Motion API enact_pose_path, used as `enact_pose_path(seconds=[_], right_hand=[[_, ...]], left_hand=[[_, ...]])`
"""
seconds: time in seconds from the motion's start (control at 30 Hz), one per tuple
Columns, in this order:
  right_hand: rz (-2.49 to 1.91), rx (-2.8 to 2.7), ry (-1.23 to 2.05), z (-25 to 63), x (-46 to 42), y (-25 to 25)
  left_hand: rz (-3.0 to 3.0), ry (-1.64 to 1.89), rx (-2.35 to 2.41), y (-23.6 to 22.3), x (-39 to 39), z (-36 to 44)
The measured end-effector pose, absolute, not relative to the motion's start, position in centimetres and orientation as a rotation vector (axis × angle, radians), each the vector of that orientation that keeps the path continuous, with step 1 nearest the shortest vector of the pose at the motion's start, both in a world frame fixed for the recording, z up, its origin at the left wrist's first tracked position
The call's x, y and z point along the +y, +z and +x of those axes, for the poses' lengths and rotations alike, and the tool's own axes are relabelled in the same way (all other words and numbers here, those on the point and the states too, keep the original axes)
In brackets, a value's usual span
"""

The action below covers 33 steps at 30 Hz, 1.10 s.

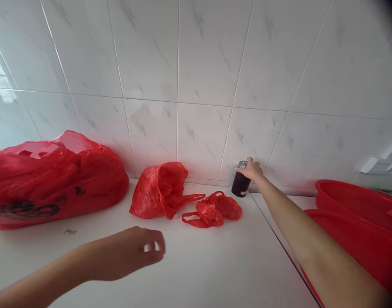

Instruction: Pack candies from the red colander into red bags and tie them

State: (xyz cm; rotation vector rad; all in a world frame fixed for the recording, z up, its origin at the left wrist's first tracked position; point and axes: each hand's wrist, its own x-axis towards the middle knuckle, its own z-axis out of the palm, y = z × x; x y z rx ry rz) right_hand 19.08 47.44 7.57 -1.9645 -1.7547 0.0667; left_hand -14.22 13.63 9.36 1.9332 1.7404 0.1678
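Note:
My right hand (252, 170) reaches far out to the wall side of the white surface. Its thumb and fingers grip the upper part of a dark cylindrical bottle (239, 185) with a silvery top and a small pale label low on its side. The bottle leans slightly, close to the tiled wall. My left hand (131, 251) hovers over the nearer part of the surface, fingers curled toward the thumb with a small gap showing through and nothing in them. Beyond it lie a small crumpled red plastic bag (211, 211) and a fuller red plastic bag (151, 192).
A large stuffed red bag (70, 184) with dark print fills the left side. Red plastic basins (352, 222) stand at the right, beside my right forearm. White tiles (205, 141) rise behind the white surface (208, 265), and a dark seam (282, 244) runs along its right.

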Motion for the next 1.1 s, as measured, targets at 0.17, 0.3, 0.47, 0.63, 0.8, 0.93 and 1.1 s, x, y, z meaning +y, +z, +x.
enact_pose_path(seconds=[0.17,0.3,0.47,0.63,0.8,0.93,1.1], right_hand=[[-1.960,-1.709,0.064,19.9,49.2,5.7],[-1.925,-1.745,0.040,21.0,48.2,6.5],[-1.784,-1.943,-0.108,22.6,42.5,10.2],[-1.542,-2.087,-0.141,23.4,31.9,14.7],[-1.259,-2.180,0.193,22.5,20.7,16.0],[-1.156,-2.278,0.412,21.3,12.9,14.7],[-1.198,-2.498,0.325,20.2,5.6,13.5]], left_hand=[[1.968,-0.023,1.560,7.9,20.0,-9.4],[1.849,0.236,1.497,5.8,21.8,-7.3],[1.671,0.664,1.439,3.1,20.9,-3.6],[1.645,1.044,1.368,3.0,18.8,1.4],[1.663,1.276,1.235,4.5,15.3,5.5],[1.549,1.345,1.079,4.5,10.6,6.5],[1.521,1.258,1.118,2.2,3.5,5.9]])
